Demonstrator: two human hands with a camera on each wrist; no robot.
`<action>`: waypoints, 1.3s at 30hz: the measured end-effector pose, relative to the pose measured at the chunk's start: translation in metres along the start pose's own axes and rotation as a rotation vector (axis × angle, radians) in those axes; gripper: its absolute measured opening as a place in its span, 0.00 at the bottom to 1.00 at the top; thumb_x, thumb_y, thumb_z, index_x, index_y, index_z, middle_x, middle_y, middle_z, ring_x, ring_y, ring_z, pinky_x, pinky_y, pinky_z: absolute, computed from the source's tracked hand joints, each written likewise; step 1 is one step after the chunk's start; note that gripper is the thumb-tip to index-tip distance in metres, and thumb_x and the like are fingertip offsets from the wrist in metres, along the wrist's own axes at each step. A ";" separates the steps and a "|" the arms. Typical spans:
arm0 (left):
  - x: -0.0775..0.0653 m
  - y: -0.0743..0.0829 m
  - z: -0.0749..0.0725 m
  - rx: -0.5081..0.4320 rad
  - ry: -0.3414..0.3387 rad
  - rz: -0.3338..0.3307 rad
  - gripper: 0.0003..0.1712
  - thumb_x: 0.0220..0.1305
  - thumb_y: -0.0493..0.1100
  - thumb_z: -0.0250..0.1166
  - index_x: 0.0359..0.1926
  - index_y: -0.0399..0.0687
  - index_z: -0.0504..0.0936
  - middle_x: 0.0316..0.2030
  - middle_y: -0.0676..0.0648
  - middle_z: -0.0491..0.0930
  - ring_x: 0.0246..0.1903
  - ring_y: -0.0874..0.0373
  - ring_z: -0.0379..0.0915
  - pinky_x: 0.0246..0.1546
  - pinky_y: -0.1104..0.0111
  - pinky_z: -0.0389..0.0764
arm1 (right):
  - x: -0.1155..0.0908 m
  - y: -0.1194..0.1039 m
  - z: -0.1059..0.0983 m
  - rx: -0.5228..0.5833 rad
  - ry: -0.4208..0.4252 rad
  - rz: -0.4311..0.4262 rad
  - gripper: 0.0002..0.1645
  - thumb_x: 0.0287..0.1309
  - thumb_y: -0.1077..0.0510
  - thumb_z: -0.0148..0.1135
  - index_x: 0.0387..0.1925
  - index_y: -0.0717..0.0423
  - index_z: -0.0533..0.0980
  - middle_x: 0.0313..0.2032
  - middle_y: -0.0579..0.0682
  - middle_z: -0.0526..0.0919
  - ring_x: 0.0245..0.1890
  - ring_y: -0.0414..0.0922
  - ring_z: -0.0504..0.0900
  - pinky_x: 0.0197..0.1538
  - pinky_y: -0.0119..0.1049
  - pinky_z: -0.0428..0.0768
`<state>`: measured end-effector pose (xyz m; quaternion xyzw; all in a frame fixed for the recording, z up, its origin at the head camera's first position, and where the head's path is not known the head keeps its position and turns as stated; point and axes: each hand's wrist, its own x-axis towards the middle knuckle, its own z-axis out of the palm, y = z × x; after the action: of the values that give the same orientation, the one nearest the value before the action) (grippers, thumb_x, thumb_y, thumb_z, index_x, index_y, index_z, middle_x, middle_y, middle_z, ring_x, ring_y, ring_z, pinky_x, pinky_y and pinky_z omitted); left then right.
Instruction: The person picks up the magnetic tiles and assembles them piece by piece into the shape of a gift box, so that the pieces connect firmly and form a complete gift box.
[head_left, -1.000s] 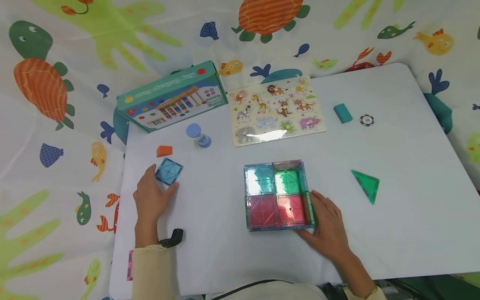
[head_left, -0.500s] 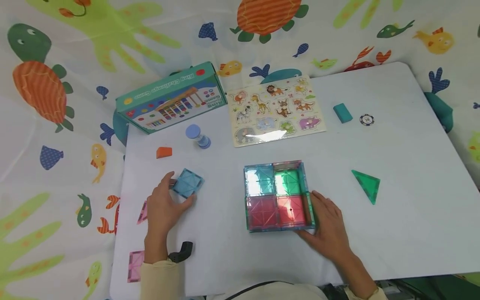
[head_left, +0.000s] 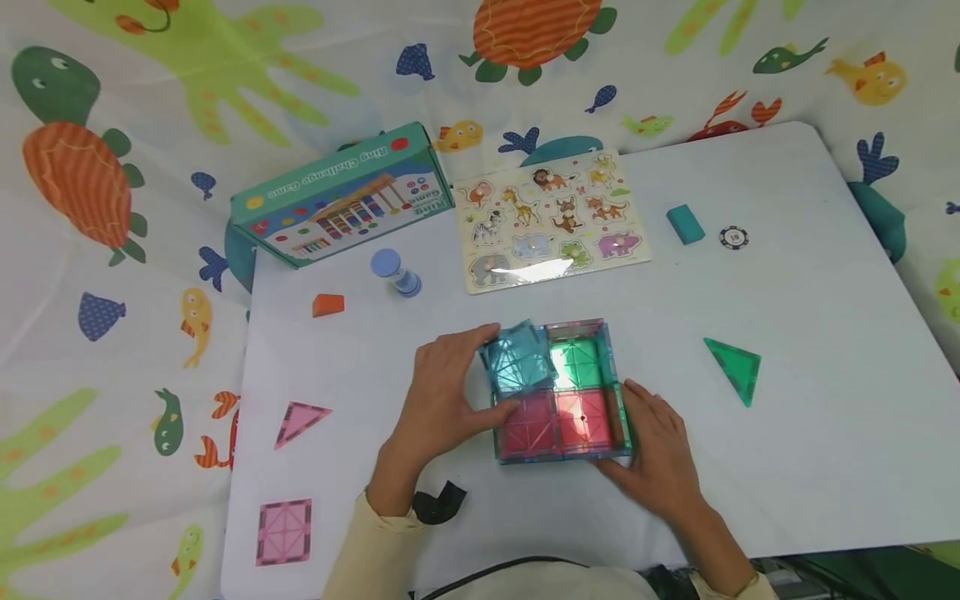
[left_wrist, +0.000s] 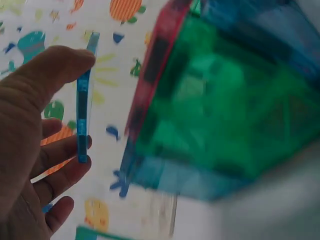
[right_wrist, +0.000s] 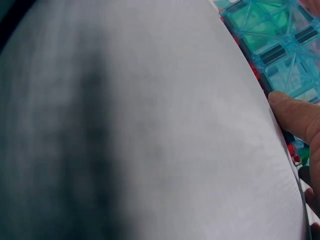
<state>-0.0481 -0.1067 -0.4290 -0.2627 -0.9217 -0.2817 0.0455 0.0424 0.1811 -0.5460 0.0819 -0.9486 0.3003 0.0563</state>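
My left hand [head_left: 442,396] pinches a blue square magnetic tile [head_left: 519,354] between thumb and fingers. It holds the tile over the far left corner of a box of magnetic tiles [head_left: 562,457]; whether the tile touches the box cannot be told. Seen edge-on in the left wrist view, the same tile [left_wrist: 83,115] stands between thumb and fingertips. Red, green and blue squares show within the box. My right hand [head_left: 660,454] holds the box's near right corner, fingers along its right side and thumb at the front. The right wrist view shows that thumb [right_wrist: 295,115] against the tiles.
Left on the table lie a pink triangle tile [head_left: 300,423], a pink square tile [head_left: 283,533] and an orange block [head_left: 328,305]. Behind stand a blue spool-shaped piece [head_left: 397,272], a game box [head_left: 345,200] and an animal puzzle [head_left: 555,221]. A green triangle tile [head_left: 737,371], teal block [head_left: 686,225] and chip [head_left: 733,238] lie right.
My left hand has carried the blue square tile rightward from beside the orange block to over the tile box. Both pink tiles are now uncovered. The right hand has stayed at the box.
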 end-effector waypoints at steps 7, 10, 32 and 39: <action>0.039 0.024 0.017 0.079 -0.104 0.135 0.50 0.43 0.67 0.69 0.67 0.60 0.63 0.59 0.58 0.71 0.56 0.63 0.63 0.53 0.59 0.62 | 0.002 -0.001 -0.002 0.026 -0.002 -0.004 0.67 0.28 0.40 0.79 0.71 0.45 0.55 0.66 0.50 0.66 0.68 0.49 0.58 0.68 0.46 0.51; 0.048 0.027 0.023 0.106 -0.107 0.165 0.49 0.44 0.69 0.67 0.67 0.60 0.63 0.59 0.59 0.71 0.55 0.65 0.63 0.53 0.61 0.62 | 0.002 -0.002 -0.003 0.021 -0.009 -0.001 0.66 0.27 0.41 0.79 0.71 0.45 0.56 0.66 0.50 0.67 0.68 0.49 0.59 0.68 0.47 0.52; 0.057 0.020 0.041 0.146 -0.223 0.133 0.47 0.48 0.69 0.64 0.67 0.62 0.62 0.58 0.56 0.72 0.60 0.61 0.61 0.56 0.57 0.62 | 0.001 -0.003 -0.004 0.005 -0.012 -0.006 0.66 0.29 0.41 0.78 0.71 0.46 0.55 0.66 0.52 0.66 0.68 0.50 0.59 0.69 0.44 0.49; 0.056 0.019 0.045 0.157 -0.182 0.158 0.45 0.48 0.69 0.64 0.66 0.62 0.64 0.58 0.57 0.73 0.59 0.62 0.63 0.54 0.59 0.62 | 0.001 -0.003 -0.003 0.003 -0.008 -0.006 0.65 0.29 0.40 0.78 0.71 0.46 0.56 0.66 0.51 0.66 0.68 0.50 0.59 0.69 0.44 0.50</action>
<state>-0.0839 -0.0431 -0.4447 -0.3544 -0.9177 -0.1792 0.0042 0.0420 0.1801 -0.5413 0.0860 -0.9482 0.3012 0.0532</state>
